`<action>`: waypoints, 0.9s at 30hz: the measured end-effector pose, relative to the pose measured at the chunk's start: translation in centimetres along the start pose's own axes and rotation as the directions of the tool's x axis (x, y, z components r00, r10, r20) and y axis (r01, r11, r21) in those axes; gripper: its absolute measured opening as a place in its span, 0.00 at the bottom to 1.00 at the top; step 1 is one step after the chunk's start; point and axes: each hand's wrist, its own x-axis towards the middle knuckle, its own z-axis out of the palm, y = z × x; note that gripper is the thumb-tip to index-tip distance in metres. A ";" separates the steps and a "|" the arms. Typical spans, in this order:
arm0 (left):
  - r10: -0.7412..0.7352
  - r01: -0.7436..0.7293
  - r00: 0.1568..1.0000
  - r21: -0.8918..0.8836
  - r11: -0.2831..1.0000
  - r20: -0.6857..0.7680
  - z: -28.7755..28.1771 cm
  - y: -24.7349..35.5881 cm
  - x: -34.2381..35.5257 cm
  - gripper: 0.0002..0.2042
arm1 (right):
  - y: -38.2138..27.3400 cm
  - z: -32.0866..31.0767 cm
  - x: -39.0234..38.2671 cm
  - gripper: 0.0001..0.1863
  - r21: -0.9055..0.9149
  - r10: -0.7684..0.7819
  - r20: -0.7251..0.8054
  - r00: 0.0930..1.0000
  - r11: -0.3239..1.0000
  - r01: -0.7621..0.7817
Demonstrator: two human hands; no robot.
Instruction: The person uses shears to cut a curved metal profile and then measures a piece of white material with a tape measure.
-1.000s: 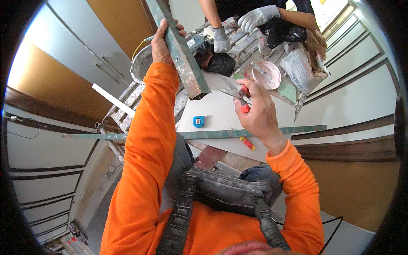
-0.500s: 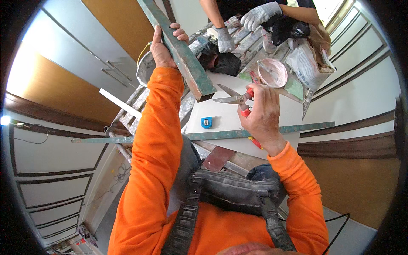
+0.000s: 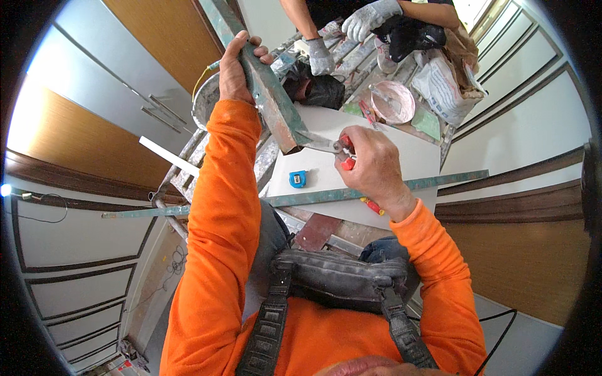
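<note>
Left of the left hand, a white strip [image 3: 168,155] slants toward the orange sleeve, and a bucket [image 3: 204,100] stands just beside the wrist. The person's left hand [image 3: 237,74] is wrapped around a worn green metal channel [image 3: 271,99], thumb on one side and fingers on the other; the channel is tilted, its lower end pointing toward the right hand. Below that end, between the two forearms, a blue tape measure [image 3: 298,179] lies on a white sheet [image 3: 414,147]. A long green strip [image 3: 304,198] crosses below both hands.

The right hand [image 3: 374,164] grips the red handles of metal snips [image 3: 338,146], fingers curled around them. Half a second ago the open blades were apart from the channel; now they reach its lower end, and the right hand is nearer the left. Whether the blades straddle the metal cannot be told.

Under the right wrist, a red and yellow tool handle [image 3: 374,207] shows. Beyond the right hand are a co-worker's gloved hands [image 3: 370,20], a pinkish bowl [image 3: 401,105] and a white sack [image 3: 444,94].
</note>
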 end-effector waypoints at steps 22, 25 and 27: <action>0.312 -0.140 0.921 0.548 0.825 -0.234 -0.3 0.1 0.4 0.08 | 0.4 0.4 0.5 0.20 -0.361 -0.132 -0.195 0.972 0.931 0.054; 0.320 -0.111 0.905 0.572 0.813 -0.279 -0.1 -0.6 0.5 0.08 | 0.6 0.6 0.6 0.18 -0.400 -0.156 -0.208 0.966 0.914 0.061; 0.290 -0.087 0.912 0.555 0.828 -0.291 0.1 -0.7 0.3 0.09 | 0.9 0.5 0.6 0.18 -0.413 -0.180 -0.220 0.959 0.907 0.076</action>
